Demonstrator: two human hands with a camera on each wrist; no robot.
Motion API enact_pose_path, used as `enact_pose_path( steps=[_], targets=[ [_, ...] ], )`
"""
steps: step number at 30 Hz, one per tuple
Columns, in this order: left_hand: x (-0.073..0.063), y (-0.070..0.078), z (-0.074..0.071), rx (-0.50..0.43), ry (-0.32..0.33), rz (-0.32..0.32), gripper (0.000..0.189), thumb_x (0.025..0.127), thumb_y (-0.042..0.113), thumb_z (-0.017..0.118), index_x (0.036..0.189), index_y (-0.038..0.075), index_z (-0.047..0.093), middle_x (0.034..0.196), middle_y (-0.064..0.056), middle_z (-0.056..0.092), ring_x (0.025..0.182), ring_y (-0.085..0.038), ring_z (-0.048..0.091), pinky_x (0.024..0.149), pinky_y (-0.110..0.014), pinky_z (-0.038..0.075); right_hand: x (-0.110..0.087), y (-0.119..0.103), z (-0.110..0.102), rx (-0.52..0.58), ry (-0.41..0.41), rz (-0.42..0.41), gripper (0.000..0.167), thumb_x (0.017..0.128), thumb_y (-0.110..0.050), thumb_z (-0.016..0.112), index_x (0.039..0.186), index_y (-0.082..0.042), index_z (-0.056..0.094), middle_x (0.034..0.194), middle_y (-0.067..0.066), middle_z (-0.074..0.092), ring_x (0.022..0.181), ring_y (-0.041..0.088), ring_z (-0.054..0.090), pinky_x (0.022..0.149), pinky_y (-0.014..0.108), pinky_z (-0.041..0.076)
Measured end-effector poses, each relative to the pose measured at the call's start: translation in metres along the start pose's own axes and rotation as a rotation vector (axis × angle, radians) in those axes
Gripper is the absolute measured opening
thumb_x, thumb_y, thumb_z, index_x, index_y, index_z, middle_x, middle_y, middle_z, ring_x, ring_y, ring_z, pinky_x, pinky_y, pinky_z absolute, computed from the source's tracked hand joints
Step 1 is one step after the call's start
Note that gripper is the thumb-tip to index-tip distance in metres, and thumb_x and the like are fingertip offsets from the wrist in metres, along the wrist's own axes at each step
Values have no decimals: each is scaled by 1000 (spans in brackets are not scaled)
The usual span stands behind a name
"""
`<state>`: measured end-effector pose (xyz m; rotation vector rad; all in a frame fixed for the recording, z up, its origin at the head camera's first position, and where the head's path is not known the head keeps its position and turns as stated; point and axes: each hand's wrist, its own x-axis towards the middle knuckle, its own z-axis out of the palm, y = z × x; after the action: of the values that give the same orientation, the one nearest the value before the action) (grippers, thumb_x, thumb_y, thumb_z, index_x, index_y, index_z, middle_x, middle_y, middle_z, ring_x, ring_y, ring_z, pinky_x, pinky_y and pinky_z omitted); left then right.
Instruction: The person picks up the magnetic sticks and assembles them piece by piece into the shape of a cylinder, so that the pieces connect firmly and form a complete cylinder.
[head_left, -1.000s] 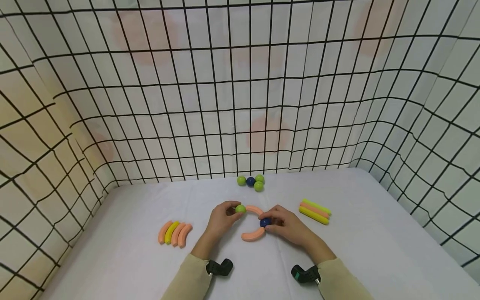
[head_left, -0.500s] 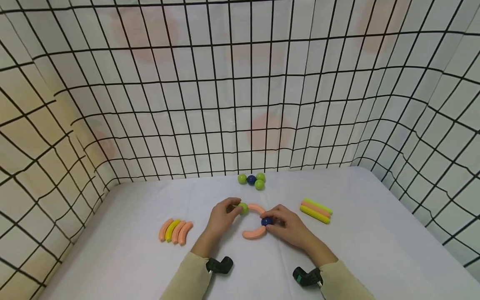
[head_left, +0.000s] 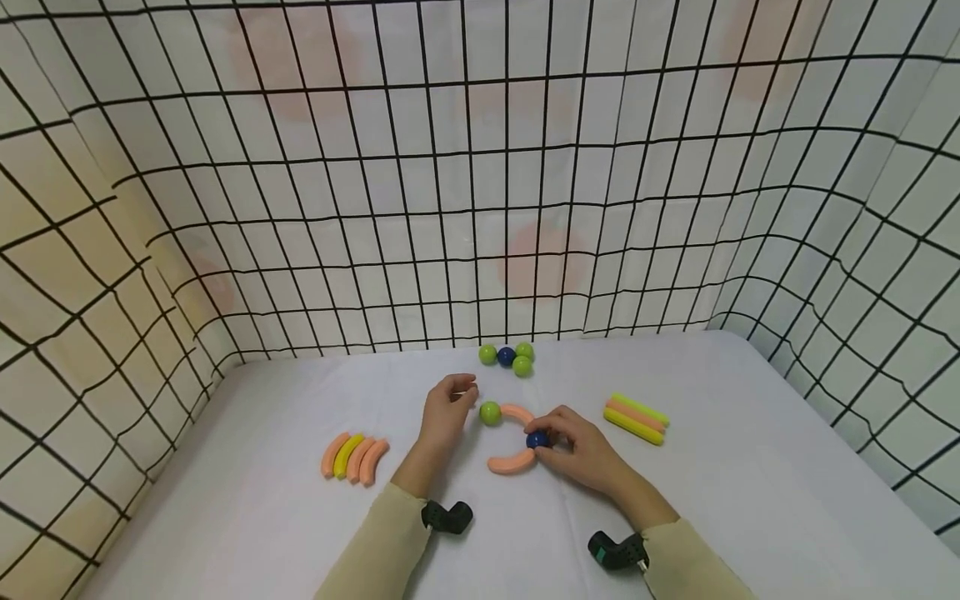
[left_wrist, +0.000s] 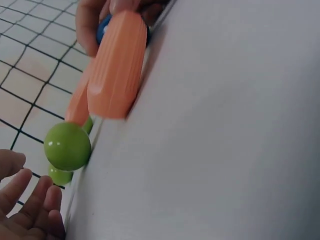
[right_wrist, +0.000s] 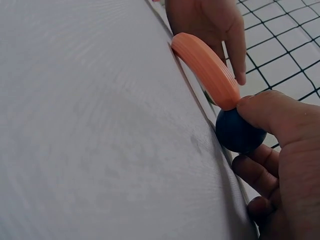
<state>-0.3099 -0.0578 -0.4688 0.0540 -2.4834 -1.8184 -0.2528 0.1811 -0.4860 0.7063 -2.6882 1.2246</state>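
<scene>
On the white table, two curved orange pieces are joined by a dark blue ball (head_left: 537, 440). The far curved orange piece (head_left: 516, 412) ends at a green ball (head_left: 490, 413); the near curved orange piece (head_left: 512, 463) has its left end free. My right hand (head_left: 581, 450) pinches the blue ball between thumb and fingers, as the right wrist view also shows. My left hand (head_left: 447, 410) is just left of the green ball, apart from it and holding nothing. In the left wrist view its fingers are loosely bent beside the green ball (left_wrist: 67, 146).
Several curved sticks (head_left: 355, 458), orange and yellow, lie side by side at left. Straight sticks (head_left: 635, 418) in yellow-green, orange and yellow lie at right. Green balls and a blue ball (head_left: 506, 357) sit at the back edge, before a black grid (head_left: 450, 208) on white walls.
My left hand has let go of the green ball and drawn back up and left. The green ball stays at the orange piece's end. My right hand still holds the blue ball.
</scene>
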Motion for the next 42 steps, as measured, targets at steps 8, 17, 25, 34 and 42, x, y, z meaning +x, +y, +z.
enact_pose_path(
  steps=[8,17,25,34,42],
  targets=[
    [27,7,6,-38,-32,-23,41,95,14,66,134,8,58,131,-14,62,121,-29,59,100,-42,50,0,-2,-3,5,-9,32,30,90,-20,74,115,-35,67,105,-12,59,91,9,56,76,24,42],
    [44,11,3,10,-99,-2,52,93,13,68,143,17,53,145,-10,53,132,-30,50,107,-46,46,1,-2,-2,-30,15,25,29,90,-20,74,114,-33,67,103,-12,59,89,9,54,76,23,43],
    [60,12,4,167,-200,59,60,95,15,66,150,22,44,157,-13,40,143,-38,39,115,-53,36,1,-2,-3,-39,26,31,29,90,-20,74,114,-33,67,103,-12,59,89,9,54,74,23,43],
    [70,14,10,366,-266,33,58,100,24,57,154,35,36,165,-6,27,151,-42,21,119,-67,15,0,-1,-3,-36,31,55,30,89,-19,75,114,-34,67,103,-12,59,88,9,54,76,23,43],
    [73,22,10,471,-277,18,52,103,25,50,153,33,39,163,-6,32,149,-43,26,118,-67,18,1,-1,-1,-34,26,60,29,89,-21,74,113,-36,66,103,-13,59,89,8,55,75,23,42]
  ],
)
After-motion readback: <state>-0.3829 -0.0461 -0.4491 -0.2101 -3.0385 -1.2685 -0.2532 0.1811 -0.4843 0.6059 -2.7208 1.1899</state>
